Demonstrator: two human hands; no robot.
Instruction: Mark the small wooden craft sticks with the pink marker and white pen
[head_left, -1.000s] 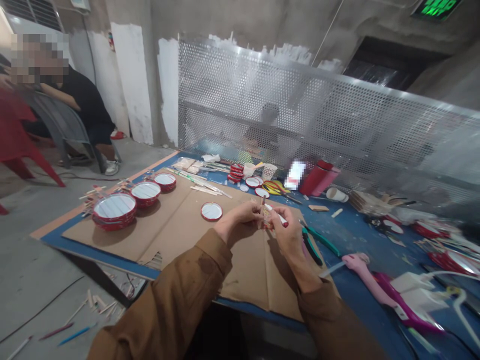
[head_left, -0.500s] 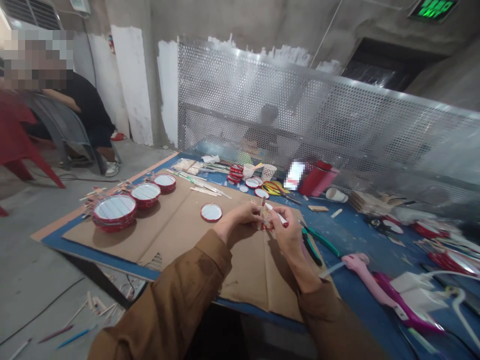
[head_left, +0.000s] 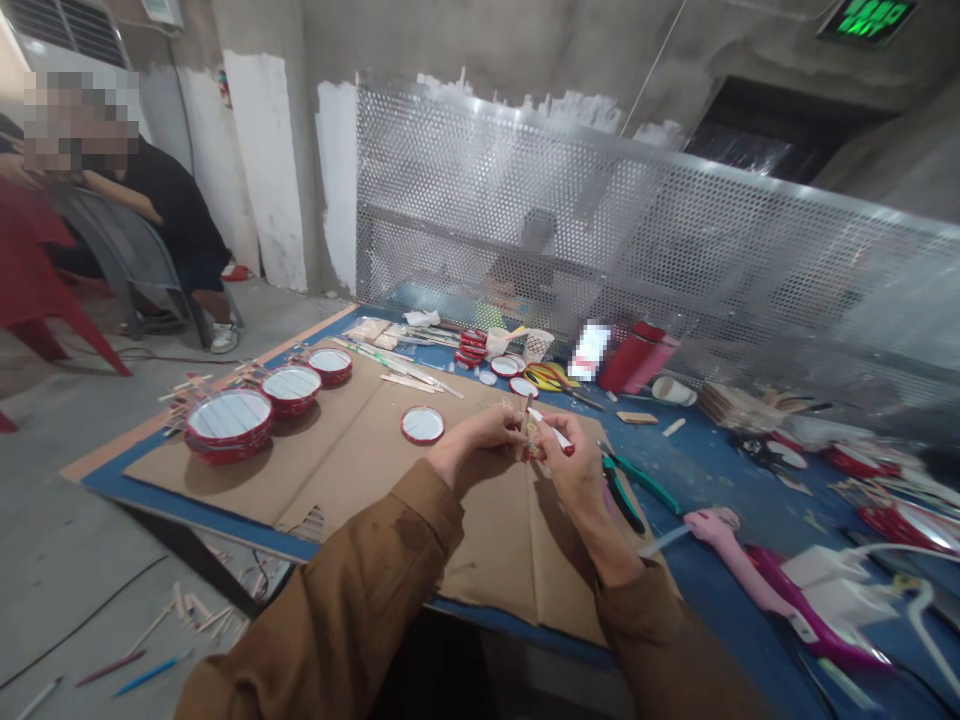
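My left hand [head_left: 489,430] has its fingers closed on a small wooden stick piece [head_left: 527,413], whose lower part is mostly hidden by my fingers. In my right hand [head_left: 576,468] is a slim white marker-like pen [head_left: 550,430] with a red end, its white tip pointing at the wooden piece. Both hands hover close together over the brown cardboard sheet [head_left: 480,560]. Left of them a round red-rimmed lid [head_left: 422,425] lies on the cardboard. Pliers with teal handles [head_left: 645,482] lie just right of my right hand.
Stacked red-rimmed lids with sticks [head_left: 229,420] stand at the left. A pink glue gun [head_left: 750,575] and white plugs [head_left: 832,580] lie at the right. Paper cups [head_left: 536,345], scissors [head_left: 551,377] and a red bottle [head_left: 631,358] line the back, before a perforated metal screen [head_left: 465,200].
The pen tip and my right-hand fingers have shifted very slightly at the wooden piece. My left hand stays nearly still. At the far left, a seated person's head has moved a little.
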